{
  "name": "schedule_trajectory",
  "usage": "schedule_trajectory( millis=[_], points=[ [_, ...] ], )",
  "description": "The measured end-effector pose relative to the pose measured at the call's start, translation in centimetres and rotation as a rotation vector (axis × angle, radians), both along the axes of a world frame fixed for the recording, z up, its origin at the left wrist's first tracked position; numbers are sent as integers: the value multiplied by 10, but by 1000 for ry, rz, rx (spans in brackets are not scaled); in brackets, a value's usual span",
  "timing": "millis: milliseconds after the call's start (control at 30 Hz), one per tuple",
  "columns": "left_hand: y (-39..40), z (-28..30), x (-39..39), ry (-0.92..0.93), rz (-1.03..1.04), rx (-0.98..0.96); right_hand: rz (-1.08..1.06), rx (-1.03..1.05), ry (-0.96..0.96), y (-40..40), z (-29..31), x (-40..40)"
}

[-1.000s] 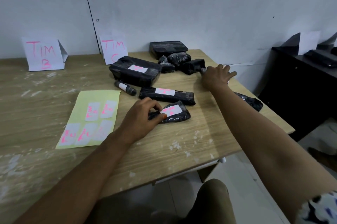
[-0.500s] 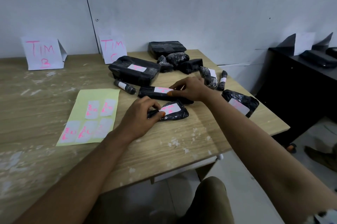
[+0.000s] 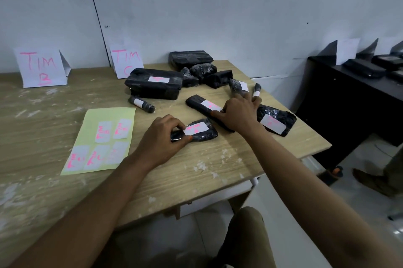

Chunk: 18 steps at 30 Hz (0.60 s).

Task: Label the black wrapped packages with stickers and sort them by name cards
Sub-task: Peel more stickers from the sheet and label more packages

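My left hand (image 3: 165,136) pinches the left end of a small black package (image 3: 205,135) that bears a white sticker with pink writing. My right hand (image 3: 238,112) lies over the near end of a long black package (image 3: 197,103), thumb against its side; this package lies diagonally and also carries a sticker. A yellow-green sticker sheet (image 3: 87,132) with several stickers lies to the left. Name cards TIM B (image 3: 41,68) and TIM C (image 3: 126,60) stand at the wall. A large labelled package (image 3: 152,87) sits before TIM C.
Another labelled package (image 3: 277,120) lies near the wooden table's (image 3: 43,115) right edge. Unlabelled black packages (image 3: 192,59) are piled at the back, with small labelled rolls (image 3: 141,104) (image 3: 237,86) nearby. A black desk (image 3: 340,97) stands to the right, a person's foot (image 3: 370,180) beside it.
My right hand came back from the table's far right to the long package, which has turned diagonal. The left hand kept its hold on the small package.
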<state>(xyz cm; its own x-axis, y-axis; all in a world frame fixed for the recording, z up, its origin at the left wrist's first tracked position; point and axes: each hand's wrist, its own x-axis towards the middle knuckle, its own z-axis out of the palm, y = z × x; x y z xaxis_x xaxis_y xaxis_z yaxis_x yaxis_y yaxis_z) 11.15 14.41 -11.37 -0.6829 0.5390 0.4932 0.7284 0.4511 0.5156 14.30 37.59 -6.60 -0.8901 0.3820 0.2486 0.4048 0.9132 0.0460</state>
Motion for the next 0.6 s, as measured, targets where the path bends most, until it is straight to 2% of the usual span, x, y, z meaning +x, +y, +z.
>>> schedule_trajectory(
  millis=[500, 600],
  points=[
    [37, 11, 0, 57, -62, -138, -313, -75, 377, 22, -22, 67],
    [55, 10, -1, 52, -30, -169, -315, -180, 335, 30, -22, 70]
  ],
)
